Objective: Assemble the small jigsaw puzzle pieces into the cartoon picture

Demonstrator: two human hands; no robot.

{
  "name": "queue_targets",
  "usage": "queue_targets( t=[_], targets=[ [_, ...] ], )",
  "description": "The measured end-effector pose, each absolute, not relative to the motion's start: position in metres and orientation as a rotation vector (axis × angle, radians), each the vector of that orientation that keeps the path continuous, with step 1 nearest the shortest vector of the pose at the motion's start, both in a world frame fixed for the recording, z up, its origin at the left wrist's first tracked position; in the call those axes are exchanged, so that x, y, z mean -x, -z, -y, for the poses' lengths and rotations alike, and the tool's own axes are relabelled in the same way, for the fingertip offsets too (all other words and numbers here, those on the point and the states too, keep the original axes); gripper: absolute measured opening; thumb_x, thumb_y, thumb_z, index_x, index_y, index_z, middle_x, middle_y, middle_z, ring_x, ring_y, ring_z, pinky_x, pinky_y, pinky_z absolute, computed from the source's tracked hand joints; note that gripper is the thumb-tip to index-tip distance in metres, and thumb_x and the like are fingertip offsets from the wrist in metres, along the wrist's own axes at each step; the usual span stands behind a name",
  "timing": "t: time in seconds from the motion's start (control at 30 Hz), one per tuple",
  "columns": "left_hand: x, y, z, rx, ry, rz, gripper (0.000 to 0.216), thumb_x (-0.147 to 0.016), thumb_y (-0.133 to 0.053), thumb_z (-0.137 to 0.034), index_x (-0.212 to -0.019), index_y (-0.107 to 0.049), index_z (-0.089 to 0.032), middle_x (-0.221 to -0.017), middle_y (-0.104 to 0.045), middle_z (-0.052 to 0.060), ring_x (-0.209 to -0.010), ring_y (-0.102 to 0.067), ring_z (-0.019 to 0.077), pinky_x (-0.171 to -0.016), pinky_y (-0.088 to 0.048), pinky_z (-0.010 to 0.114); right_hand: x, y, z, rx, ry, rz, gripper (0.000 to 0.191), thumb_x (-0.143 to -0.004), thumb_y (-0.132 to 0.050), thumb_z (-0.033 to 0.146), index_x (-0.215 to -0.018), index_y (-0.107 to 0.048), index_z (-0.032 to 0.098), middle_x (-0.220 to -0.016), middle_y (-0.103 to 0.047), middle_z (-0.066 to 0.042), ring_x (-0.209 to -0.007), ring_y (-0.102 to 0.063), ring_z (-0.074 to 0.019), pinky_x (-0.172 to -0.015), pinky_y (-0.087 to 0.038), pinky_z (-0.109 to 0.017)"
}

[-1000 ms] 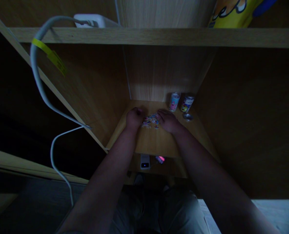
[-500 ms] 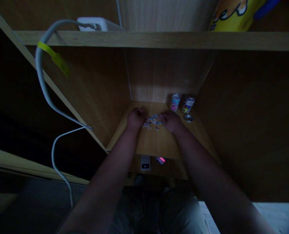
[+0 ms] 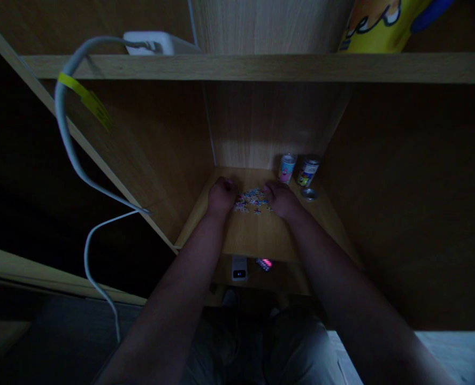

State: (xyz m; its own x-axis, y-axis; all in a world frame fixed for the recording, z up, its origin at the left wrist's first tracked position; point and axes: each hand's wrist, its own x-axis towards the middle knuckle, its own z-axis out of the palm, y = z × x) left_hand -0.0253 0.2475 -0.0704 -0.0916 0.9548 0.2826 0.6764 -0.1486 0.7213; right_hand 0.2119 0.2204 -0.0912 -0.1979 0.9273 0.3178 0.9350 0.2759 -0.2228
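Observation:
A loose pile of small, multicoloured jigsaw puzzle pieces (image 3: 252, 198) lies on the wooden shelf board (image 3: 257, 235). At the pile's left edge is my left hand (image 3: 222, 195), its fingers curled together; whatever they may hold is too dark to make out. My right hand (image 3: 278, 197) rests at the right edge of the pile with bent fingers close to the pieces. Its fingertips are small and dim, so I cannot make out what is between them. One single puzzle piece (image 3: 257, 211) lies slightly nearer to me than the rest.
Behind my right hand stand a pink-and-blue can (image 3: 286, 168) and a second printed can (image 3: 308, 171), with a round metal lid (image 3: 309, 194) before them. A shelf edge (image 3: 237, 67) crosses above. A white cable (image 3: 67, 128) hangs at left. Below sits a white device (image 3: 239, 268).
The right hand's fingers have shifted slightly at the edge of the pile. My left hand stays nearly in place, and the camera view has moved a little.

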Motion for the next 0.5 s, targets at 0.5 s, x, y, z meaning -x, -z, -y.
queue_targets(
  t=[0.5],
  targets=[
    [0.023, 0.071, -0.245, -1.850, -1.137, -1.757, 0.006, -0.104, -0.068, -0.025, -0.105, -0.073, -0.021, -0.108, -0.082, 0.009, -0.099, -0.076, 0.0229, -0.088, -0.055, 0.031, -0.207, 0.064, -0.187, 1.714, 0.104, 1.850, 0.051, -0.118, -0.033, 0.034, -0.111, -0.078, 0.012, -0.118, -0.077, -0.022, -0.112, -0.070, -0.0330, -0.103, -0.052, -0.043]
  ],
)
